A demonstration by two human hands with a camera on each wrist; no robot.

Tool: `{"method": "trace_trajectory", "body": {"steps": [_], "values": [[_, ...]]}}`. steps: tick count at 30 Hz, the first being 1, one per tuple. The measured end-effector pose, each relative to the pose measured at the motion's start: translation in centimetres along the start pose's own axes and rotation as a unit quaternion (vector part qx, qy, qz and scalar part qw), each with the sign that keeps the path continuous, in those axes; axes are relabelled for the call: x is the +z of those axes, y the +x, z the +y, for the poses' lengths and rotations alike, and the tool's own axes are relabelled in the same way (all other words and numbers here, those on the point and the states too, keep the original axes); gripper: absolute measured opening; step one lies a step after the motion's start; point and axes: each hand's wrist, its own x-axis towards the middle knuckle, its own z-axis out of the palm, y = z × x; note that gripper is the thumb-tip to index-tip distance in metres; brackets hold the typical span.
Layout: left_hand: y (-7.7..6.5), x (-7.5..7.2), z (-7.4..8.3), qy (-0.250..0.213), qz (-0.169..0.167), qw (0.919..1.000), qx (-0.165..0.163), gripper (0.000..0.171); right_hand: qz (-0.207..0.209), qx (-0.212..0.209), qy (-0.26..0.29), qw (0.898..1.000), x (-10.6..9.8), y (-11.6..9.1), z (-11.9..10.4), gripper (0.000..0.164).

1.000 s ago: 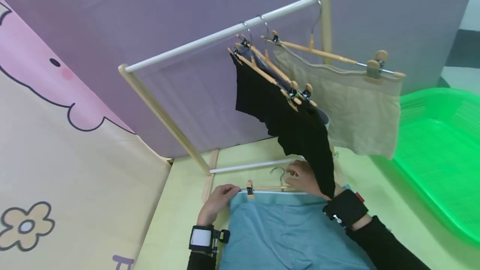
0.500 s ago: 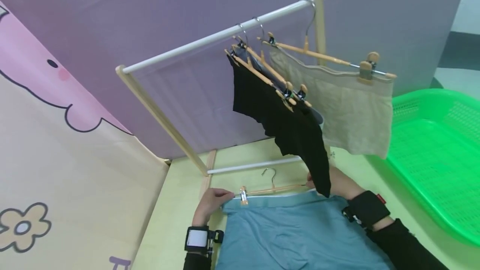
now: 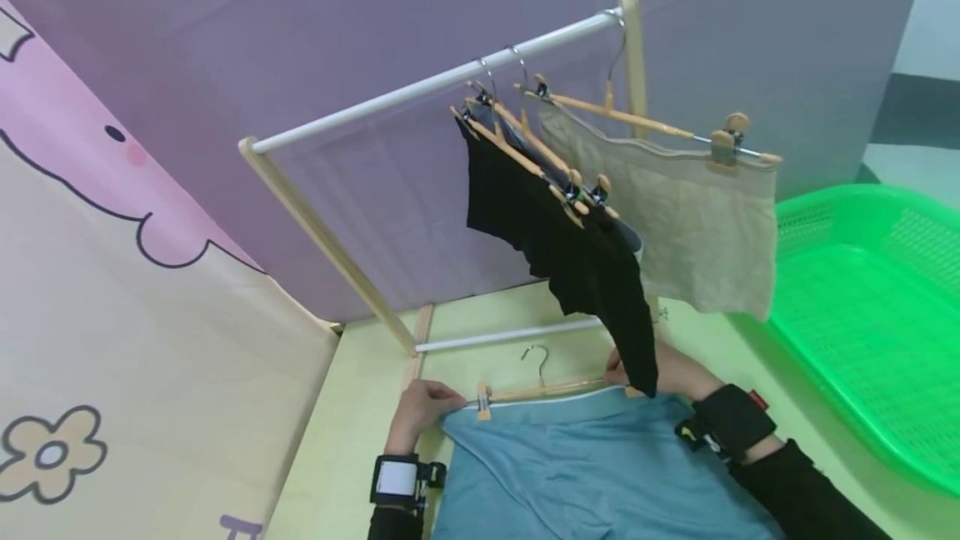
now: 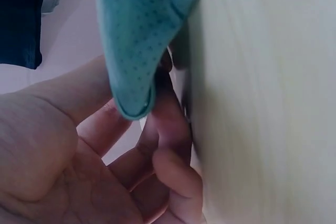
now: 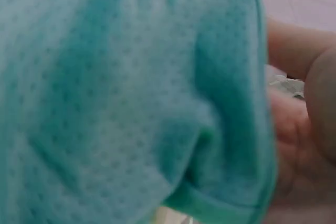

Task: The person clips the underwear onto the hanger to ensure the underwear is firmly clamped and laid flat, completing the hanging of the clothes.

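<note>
A pair of blue-green shorts (image 3: 570, 465) lies spread on the table, its waistband along a wooden clip hanger (image 3: 540, 391) with a metal hook. One clip (image 3: 483, 402) sits over the waistband's left part. My left hand (image 3: 422, 408) pinches the hanger's left end beside the waistband corner. My right hand (image 3: 686, 373) pinches the hanger near its right end, partly hidden behind hanging black trousers (image 3: 555, 232). In the left wrist view the perforated cloth (image 4: 139, 40) covers some of the left fingers; in the right wrist view the cloth (image 5: 121, 87) hides the right fingertips.
A rack with a white rail (image 3: 420, 90) stands behind my hands. From it hang the black trousers, a dark grey garment and beige shorts (image 3: 697, 232) on clip hangers. At the right is a green basket (image 3: 862, 315). A printed wall (image 3: 165, 340) rises on the left.
My right hand has moved right along the hanger from near its hook to its right end. My left hand stays at the left end. The hanger has shifted slightly left in view.
</note>
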Motion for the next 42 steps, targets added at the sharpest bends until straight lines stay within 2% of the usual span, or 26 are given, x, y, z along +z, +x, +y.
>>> {"method": "trace_trajectory", "body": {"steps": [3, 6, 9, 11, 15, 18, 22, 25, 27, 31, 33, 37, 42], "values": [[0.0, 0.0, 0.2, -0.002, -0.002, 1.0000, 0.002, 0.020, -0.035, 0.000, 0.005, 0.999, 0.0, 0.0, 0.1, 0.019], [0.0, 0.0, 0.3, -0.004, -0.007, 1.0000, 0.000, 0.020, -0.053, 0.041, 0.027, 0.997, 0.3, -0.1, 0.2, 0.024], [-0.1, -0.1, 0.2, -0.002, -0.008, 1.0000, 0.001, 0.021, -0.060, 0.092, 0.076, 0.991, 0.8, -0.1, 0.5, 0.030], [-0.2, -0.2, 0.1, -0.001, -0.007, 1.0000, -0.002, 0.022, -0.059, 0.111, 0.112, 0.986, 1.2, -0.1, 0.6, 0.033], [-0.3, -0.7, 0.0, -0.005, 0.003, 0.9998, -0.019, 0.026, -0.062, 0.107, 0.143, 0.982, 1.5, -0.2, 0.7, 0.034], [0.1, -1.6, 0.3, -0.027, 0.030, 0.9982, -0.044, 0.030, -0.062, 0.095, 0.157, 0.981, 1.7, -0.4, 0.3, 0.035], [1.1, -3.5, 1.1, -0.046, 0.113, 0.9910, -0.056, 0.037, -0.051, 0.045, 0.167, 0.984, 1.8, -0.5, -1.0, 0.031], [2.3, -5.0, 1.9, -0.034, 0.187, 0.9804, -0.052, 0.046, -0.036, -0.020, 0.148, 0.988, 1.8, -0.5, -2.9, 0.021], [3.0, -5.8, 2.3, -0.034, 0.226, 0.9723, -0.050, 0.052, -0.027, -0.060, 0.117, 0.991, 1.9, -0.4, -4.2, 0.016], [4.1, -6.6, 2.9, -0.058, 0.266, 0.9612, -0.041, 0.062, -0.017, -0.115, 0.065, 0.991, 2.6, 0.1, -5.4, 0.016], [4.4, -6.8, 3.1, -0.066, 0.277, 0.9581, -0.034, 0.065, -0.014, -0.128, 0.054, 0.990, 3.0, 0.4, -5.3, 0.017], [5.3, -6.8, 3.2, -0.061, 0.295, 0.9528, -0.033, 0.064, 0.009, -0.125, 0.032, 0.992, 3.3, 0.5, -5.9, 0.017], [6.1, -7.1, 3.0, -0.068, 0.303, 0.9503, -0.021, 0.051, 0.034, -0.090, -0.041, 0.995, 3.4, 0.0, -9.0, 0.018]]}}
